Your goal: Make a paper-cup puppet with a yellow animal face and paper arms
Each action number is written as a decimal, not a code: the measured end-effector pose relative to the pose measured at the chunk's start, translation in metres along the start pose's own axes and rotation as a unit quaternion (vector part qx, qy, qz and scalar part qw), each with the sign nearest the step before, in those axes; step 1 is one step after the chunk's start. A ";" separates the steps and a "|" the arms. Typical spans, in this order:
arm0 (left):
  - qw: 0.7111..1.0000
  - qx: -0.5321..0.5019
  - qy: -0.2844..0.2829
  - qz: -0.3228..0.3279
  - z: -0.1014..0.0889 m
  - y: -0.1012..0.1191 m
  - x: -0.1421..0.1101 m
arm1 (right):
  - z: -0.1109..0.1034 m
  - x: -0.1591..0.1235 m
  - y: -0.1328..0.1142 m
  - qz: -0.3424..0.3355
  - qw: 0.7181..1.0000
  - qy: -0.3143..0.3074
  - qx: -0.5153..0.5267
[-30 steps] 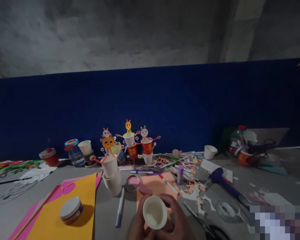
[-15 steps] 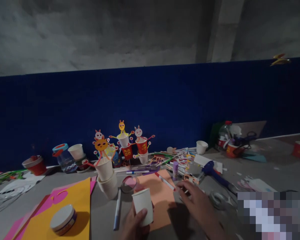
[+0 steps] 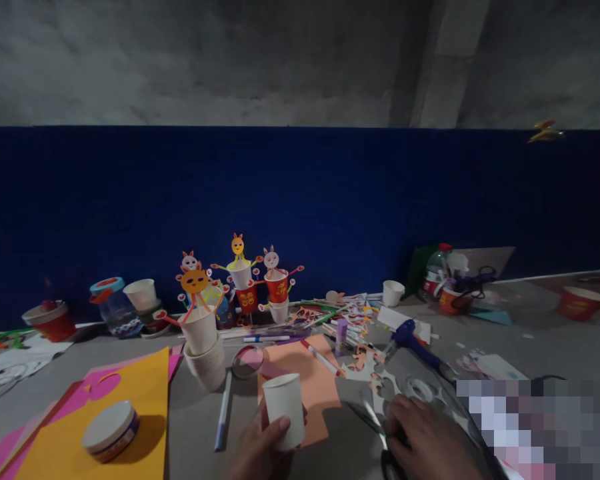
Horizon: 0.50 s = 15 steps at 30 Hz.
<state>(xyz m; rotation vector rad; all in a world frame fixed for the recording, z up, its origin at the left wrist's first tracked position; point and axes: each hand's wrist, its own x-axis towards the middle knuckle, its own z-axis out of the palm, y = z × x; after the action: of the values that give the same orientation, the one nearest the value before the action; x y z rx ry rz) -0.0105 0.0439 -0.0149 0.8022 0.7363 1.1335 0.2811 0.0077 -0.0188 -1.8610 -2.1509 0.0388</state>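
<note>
My left hand [image 3: 267,437] is closed around a plain white paper cup [image 3: 284,410], held upright with its mouth facing up. My right hand [image 3: 420,433] has its fingers curled on the dark-handled scissors [image 3: 380,427]; the blades are spread and point away to the left. Part of one handle loop is hidden by the hand. Under and behind the cup lies a sheet of orange paper [image 3: 320,380], with a red-and-white marker [image 3: 323,358] across its right side. Left of the cup is a blue-and-white marker [image 3: 223,413].
Cup figures with paper animal heads [image 3: 194,279] stand near the blue partition [image 3: 330,200]. At left, a round jar [image 3: 111,430] rests on yellow paper [image 3: 60,440]. A purple glue stick [image 3: 341,337], a blue glue gun [image 3: 420,343], tape [image 3: 417,389] and paper scraps [image 3: 365,360] lie right.
My right hand has moved right and down from beside the red-and-white marker, and the open scissors now show at it. My left hand still holds the cup. The view has shifted slightly.
</note>
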 end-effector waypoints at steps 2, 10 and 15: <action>1.000 0.000 -0.012 0.004 -0.002 -0.002 0.002 | 0.000 0.000 -0.002 0.011 1.000 -0.015 0.018; 0.988 0.014 -0.155 0.011 -0.003 0.009 -0.013 | -0.024 0.011 -0.033 0.020 0.960 -0.010 0.278; 0.985 0.009 -0.164 -0.055 0.018 0.017 -0.019 | -0.023 0.037 -0.085 0.001 0.897 0.075 0.435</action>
<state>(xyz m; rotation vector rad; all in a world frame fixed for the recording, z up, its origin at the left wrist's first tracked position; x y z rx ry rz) -0.0085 0.0261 0.0107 0.9251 0.5092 0.8700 0.2002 0.0253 0.0292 -1.2687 -1.6010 0.7091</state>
